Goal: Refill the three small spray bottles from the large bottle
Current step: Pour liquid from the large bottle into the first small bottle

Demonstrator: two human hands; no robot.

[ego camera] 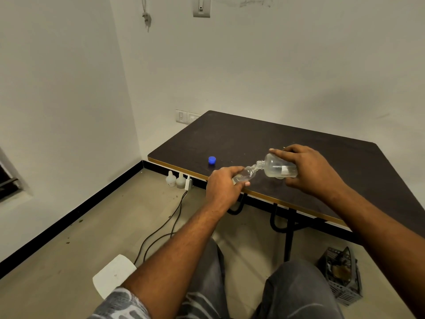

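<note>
Closest to the camera are the knees in grey trousers (294, 293), so the person sits at the near edge of the dark table (253, 139). On the floor beside the table's left corner, two small whitish bottles (171, 179) stand close together. I cannot tell if they belong to the three spray bottles, and their filling is not readable.

On the table, near its left edge, a blue cap (212, 160) lies alone; I judge it is the cap of the large bottle. Over the table's near edge the left hand (224, 184) grasps a small clear bottle (245, 174), with the fingers wrapped around its lower part. The bottle is tilted, its open neck pointing up and to the right. This neck meets the mouth of the large bottle (278, 168). The right hand (308, 169) clasps the large bottle from above and tips it almost flat, mouth toward the left. Both bottles are held just above the table.

Pouring is therefore under way into one small bottle. Some clear liquid seems to be inside it, but the level is hard to read, and no spray head is visible anywhere. What is left, in my judgement, is to finish this fill, close the small bottle, deal with the others, and put the cap back. Below the table's right part a grey crate (340, 277) stands on the floor.
</note>
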